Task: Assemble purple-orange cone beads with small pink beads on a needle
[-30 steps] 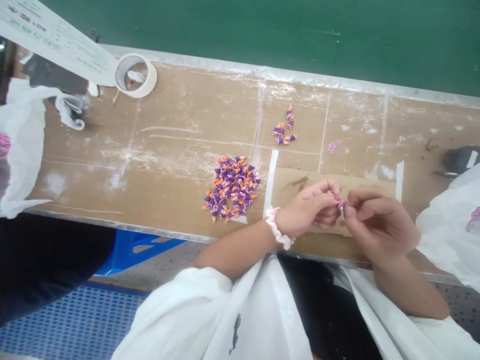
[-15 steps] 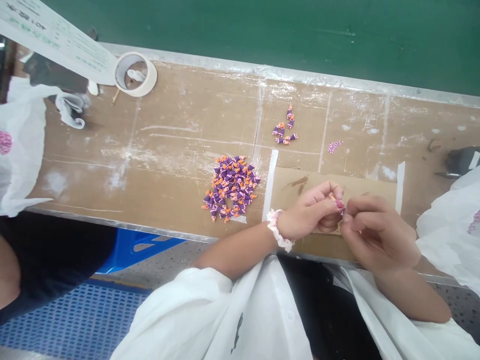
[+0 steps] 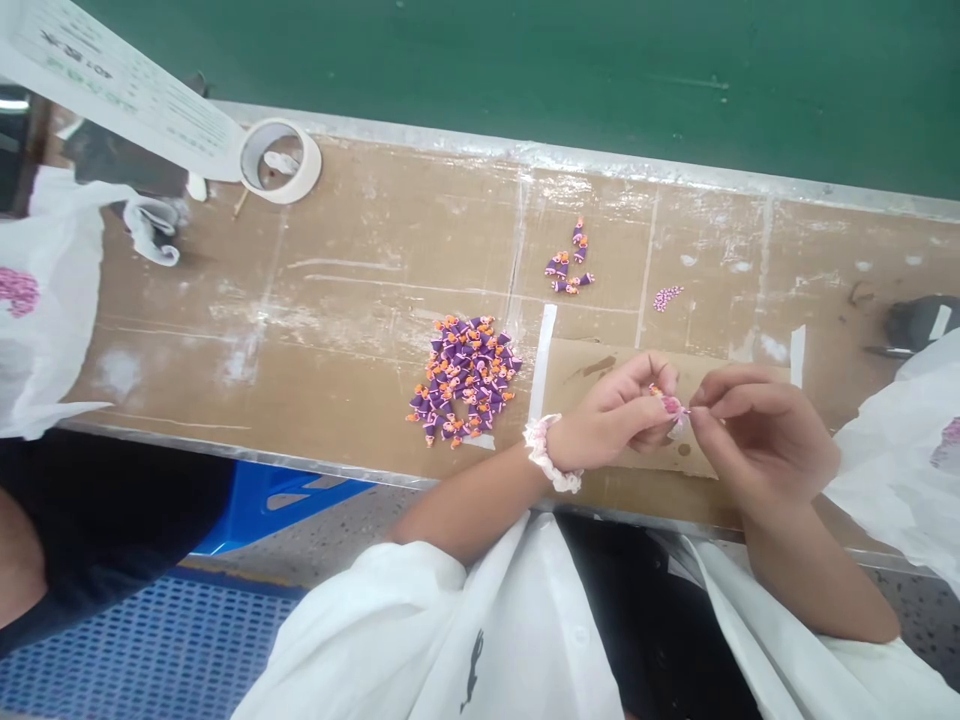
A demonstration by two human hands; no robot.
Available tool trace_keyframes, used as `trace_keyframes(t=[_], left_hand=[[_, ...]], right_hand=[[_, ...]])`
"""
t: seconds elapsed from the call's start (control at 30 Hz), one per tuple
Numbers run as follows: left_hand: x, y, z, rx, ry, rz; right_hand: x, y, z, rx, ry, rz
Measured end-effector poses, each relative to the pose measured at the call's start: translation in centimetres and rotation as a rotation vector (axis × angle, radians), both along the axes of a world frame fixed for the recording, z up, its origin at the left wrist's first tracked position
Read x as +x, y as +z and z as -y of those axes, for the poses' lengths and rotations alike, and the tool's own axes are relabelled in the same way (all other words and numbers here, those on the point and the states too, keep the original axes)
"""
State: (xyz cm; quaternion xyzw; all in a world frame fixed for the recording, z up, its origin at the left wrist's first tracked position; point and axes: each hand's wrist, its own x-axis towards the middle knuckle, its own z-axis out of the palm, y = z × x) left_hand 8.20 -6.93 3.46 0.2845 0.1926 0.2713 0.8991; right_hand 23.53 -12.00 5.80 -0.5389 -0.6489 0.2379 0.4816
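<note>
Above the cardboard mat (image 3: 679, 452), my left hand (image 3: 619, 410) pinches a small figurine (image 3: 657, 390) between thumb and fingers. Orange and pink bits of it show; the rest is hidden. Close against its right side is my right hand (image 3: 765, 430), thumb and forefinger pressed together. What sits in that pinch is too small to make out. To the left lies a pile of purple figurines (image 3: 469, 375) with orange tops. Several more figurines (image 3: 568, 262) lie beyond the mat, and a little heap of tiny pink and purple pieces (image 3: 666, 298) is right of them.
A tape roll (image 3: 280, 160) and a printed sheet (image 3: 127, 95) are at the far left. White plastic bags flank the table, one on the left (image 3: 49, 330) and one on the right (image 3: 904, 460). A dark object (image 3: 919, 325) lies at right. Another person's leg (image 3: 97, 530) is beside a blue stool (image 3: 277, 500).
My right hand has shifted slightly, its fingers straighter and its fingertips still pinched by the figurine. More of the mat shows between the hands. The camera view has moved slightly.
</note>
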Motion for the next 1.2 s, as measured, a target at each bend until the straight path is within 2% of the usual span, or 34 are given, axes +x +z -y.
trace_keyframes(t=[0.17, 0.6, 1.03, 1.2], left_hand=[[-0.19, 0.08, 0.02, 0.003, -0.01, 0.003], [-0.11, -0.08, 0.04, -0.002, -0.015, 0.029], [-0.05, -0.41, 0.15, 0.088, 0.036, 0.018], [0.08, -0.5, 0.25, 0.084, 0.042, 0.017]], right_hand=[[0.43, -0.21, -0.04, 0.058, 0.113, 0.061], [0.42, 0.04, -0.22, 0.085, 0.136, 0.112], [0.2, 0.07, -0.51, 0.138, 0.127, 0.178], [0.21, -0.02, -0.3, 0.114, 0.11, 0.151]])
